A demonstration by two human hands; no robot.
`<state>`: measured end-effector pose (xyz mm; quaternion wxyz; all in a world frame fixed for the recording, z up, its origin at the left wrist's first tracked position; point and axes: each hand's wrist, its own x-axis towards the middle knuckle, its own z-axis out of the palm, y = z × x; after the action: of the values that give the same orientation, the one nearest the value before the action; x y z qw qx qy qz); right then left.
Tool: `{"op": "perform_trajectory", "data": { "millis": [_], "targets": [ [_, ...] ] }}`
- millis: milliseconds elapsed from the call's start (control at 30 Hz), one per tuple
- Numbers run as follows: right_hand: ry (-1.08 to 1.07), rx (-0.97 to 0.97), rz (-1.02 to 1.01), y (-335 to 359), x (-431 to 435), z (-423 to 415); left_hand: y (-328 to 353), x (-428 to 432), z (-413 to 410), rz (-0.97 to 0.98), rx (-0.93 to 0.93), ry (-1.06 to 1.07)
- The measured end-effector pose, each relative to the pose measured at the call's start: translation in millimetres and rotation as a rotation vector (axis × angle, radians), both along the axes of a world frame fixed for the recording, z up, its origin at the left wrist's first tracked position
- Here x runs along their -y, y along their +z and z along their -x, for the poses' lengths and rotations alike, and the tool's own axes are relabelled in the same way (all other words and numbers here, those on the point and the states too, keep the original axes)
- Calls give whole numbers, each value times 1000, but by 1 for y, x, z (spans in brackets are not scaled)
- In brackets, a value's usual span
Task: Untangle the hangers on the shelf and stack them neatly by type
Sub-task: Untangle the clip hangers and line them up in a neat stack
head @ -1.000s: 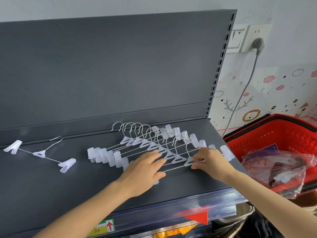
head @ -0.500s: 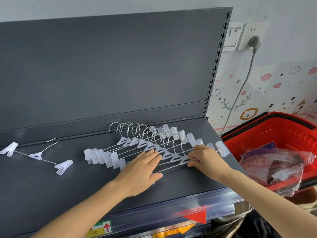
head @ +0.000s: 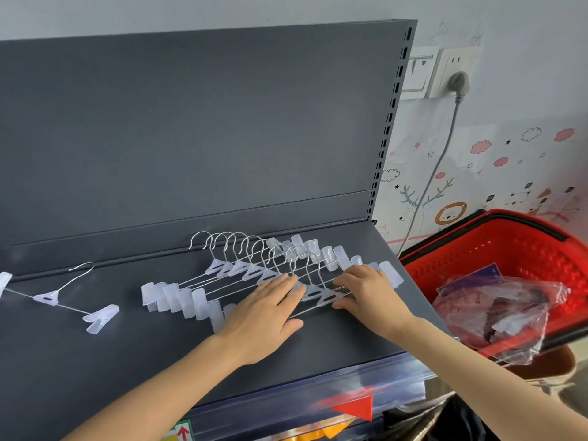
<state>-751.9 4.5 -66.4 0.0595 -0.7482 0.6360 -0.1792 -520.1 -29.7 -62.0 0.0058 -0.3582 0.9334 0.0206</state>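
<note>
Several clear-clip wire hangers (head: 241, 272) lie fanned in an overlapping row on the dark grey shelf (head: 127, 351), hooks pointing to the back panel. My left hand (head: 264, 310) lies flat, fingers spread, on the front left part of the row. My right hand (head: 366, 291) rests on the right end, its fingertips at the wire bar of the frontmost hanger; its thumb lies on the shelf beneath. One more clip hanger (head: 60, 294) lies apart at the far left, its left clip at the frame edge.
The shelf's upright back panel (head: 191, 128) rises behind the hangers. A red basket (head: 509, 259) with crumpled plastic bags (head: 499, 313) stands right of the shelf. A plug and cable (head: 458, 87) hang on the wall. The shelf's front edge carries a clear label strip (head: 318, 399).
Both hands have stayed on the hanger row, shifting slightly; the left fingers have crept further onto the wires. The single hanger has not moved.
</note>
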Motion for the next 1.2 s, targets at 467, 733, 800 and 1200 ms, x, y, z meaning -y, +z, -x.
{"op": "perform_trajectory", "data": {
  "millis": [467, 733, 800, 1200],
  "targets": [
    [-296, 314, -327, 15, 7, 85, -20, 17, 46, 173, 133, -55],
    [-301, 312, -308, 17, 11, 79, -19, 18, 45, 178, 96, -36],
    [-286, 278, -261, 20, 9, 75, -17, 16, 44, 178, 89, -30],
    [274, -21, -26, 14, 12, 2, 1, -4, -5, 130, -25, 194]
  ]
}}
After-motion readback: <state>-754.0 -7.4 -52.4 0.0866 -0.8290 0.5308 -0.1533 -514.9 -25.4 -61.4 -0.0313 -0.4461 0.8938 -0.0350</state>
